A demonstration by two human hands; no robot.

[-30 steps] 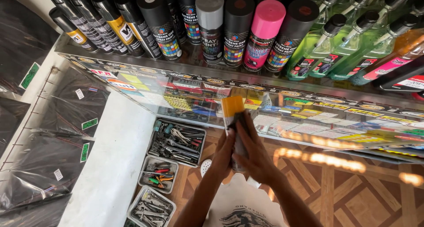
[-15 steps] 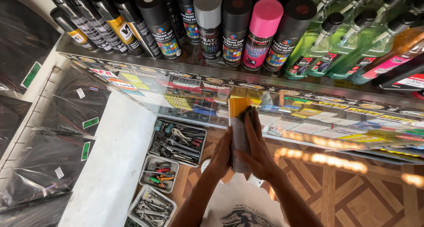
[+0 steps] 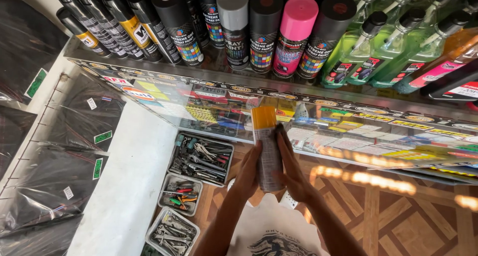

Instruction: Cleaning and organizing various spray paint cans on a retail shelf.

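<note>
Both hands hold one spray can point(image 3: 268, 151) upright in front of a glass display case point(image 3: 348, 131). Compared with a moment ago, the can, orange-capped, sits slightly lower against the case, so it reads as being turned or checked rather than shelved. The left hand point(image 3: 247, 172) presses its left side; the right hand point(image 3: 293, 169) wraps the right, fingers point(image 3: 282, 139) laid up the body. Above the case stands a row of cans point(image 3: 239, 27); below-left of it, tool trays point(image 3: 199, 159) rest on the floor.

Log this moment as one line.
left hand: grips spray can | right hand: grips same can | can: orange cap, upright | below: tool trays
</note>
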